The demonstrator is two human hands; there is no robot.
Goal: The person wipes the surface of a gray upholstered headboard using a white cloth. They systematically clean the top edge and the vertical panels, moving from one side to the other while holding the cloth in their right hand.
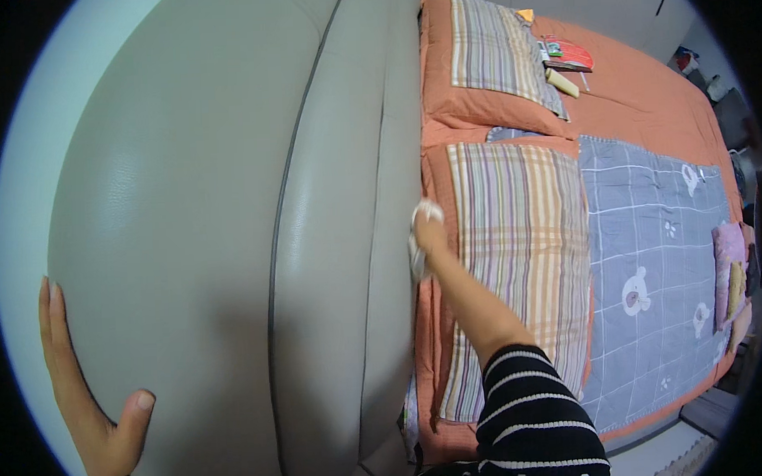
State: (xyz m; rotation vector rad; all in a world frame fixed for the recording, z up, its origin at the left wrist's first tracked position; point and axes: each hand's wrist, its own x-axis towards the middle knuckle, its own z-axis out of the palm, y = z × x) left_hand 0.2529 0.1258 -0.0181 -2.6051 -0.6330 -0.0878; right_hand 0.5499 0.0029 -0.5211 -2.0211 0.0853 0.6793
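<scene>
A padded grey-beige headboard (186,178) with dark piping fills the left half of the head view. My left hand (106,415) rests along its outer edge, fingers stretched out and thumb apart, holding nothing. My right arm, in a black-and-white striped sleeve, reaches across a pillow with a striped and checked cover (515,225). At the headboard's lower edge, beside that pillow, my right hand (432,234) is closed on a white cloth (427,209). The cloth bunches around the fingers and is slightly blurred, and the fingertips are hidden.
Another striped pillow (496,49) lies farther away on the orange bedsheet (628,95). Near it are a red round fan (572,53) and a pale yellow tube-like object (563,83). A grey bear-patterned blanket (641,237) covers the bed's middle. Folded pink fabric (726,259) sits at the right.
</scene>
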